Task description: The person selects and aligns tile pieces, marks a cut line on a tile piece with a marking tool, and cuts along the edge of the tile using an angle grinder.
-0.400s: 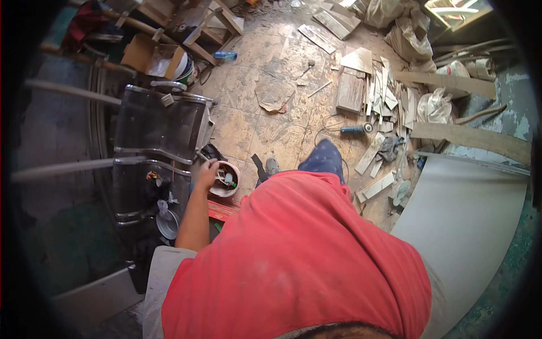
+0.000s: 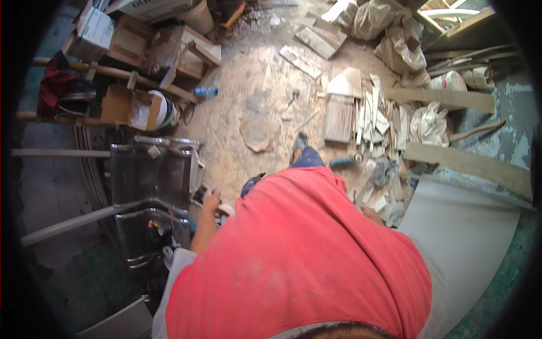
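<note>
My left hand [image 2: 211, 200] is closed beside the black metal-framed seat [image 2: 151, 175], with a small dark thing [image 2: 198, 194] at its fingers; what it grips I cannot make out. Right by that wrist shows the pale rim of a bucket [image 2: 227, 209], mostly hidden by my red shirt [image 2: 293, 243]. My right hand [image 2: 371, 214] shows only in part past the shirt's right side, near scraps of board, and its fingers are too hidden to read. Beyond it on the floor lies a blue angle grinder [image 2: 345, 161].
Cut tile or board strips [image 2: 372, 116] lie heaped at the right, near sacks [image 2: 395, 45] and a large pale sheet [image 2: 460, 237]. At the far left stand an open cardboard box [image 2: 116, 105] and wooden frames [image 2: 195, 53]. A blue bottle [image 2: 206, 91] lies on the dusty floor [image 2: 237, 68].
My body and view have moved forward, with a foot now showing ahead. My left hand has left the bucket's opening, the bucket has mostly gone behind my shirt, and my right hand has come into view.
</note>
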Demonstrator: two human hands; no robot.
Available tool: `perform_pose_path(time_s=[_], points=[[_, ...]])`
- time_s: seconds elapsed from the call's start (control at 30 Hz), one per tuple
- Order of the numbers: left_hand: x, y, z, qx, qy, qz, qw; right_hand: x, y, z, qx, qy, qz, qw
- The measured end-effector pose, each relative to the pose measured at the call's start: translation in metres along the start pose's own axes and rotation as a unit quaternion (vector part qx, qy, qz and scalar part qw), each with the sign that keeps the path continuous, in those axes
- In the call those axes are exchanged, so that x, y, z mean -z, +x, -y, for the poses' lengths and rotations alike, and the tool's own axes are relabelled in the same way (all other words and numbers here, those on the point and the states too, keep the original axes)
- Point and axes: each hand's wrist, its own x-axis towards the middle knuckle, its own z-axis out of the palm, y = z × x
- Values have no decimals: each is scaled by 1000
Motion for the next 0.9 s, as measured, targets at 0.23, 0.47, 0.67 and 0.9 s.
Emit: perform_pose_path(time_s=[0.23, 0.47, 0.67, 0.9], points=[[-57, 27, -95, 18, -60, 11, 998, 103, -4, 455, 397, 32, -164, 902], [-47, 183, -176, -88, 31, 74, 993, 111, -69, 606, 508, 144, -115, 841], [67, 343, -329, -190, 213, 107, 952, -17, 34, 453, 200, 180, -195, 943], [166, 461, -587, -102, 86, 165, 977, -314, -112, 312, -248, 437, 2, 865]])
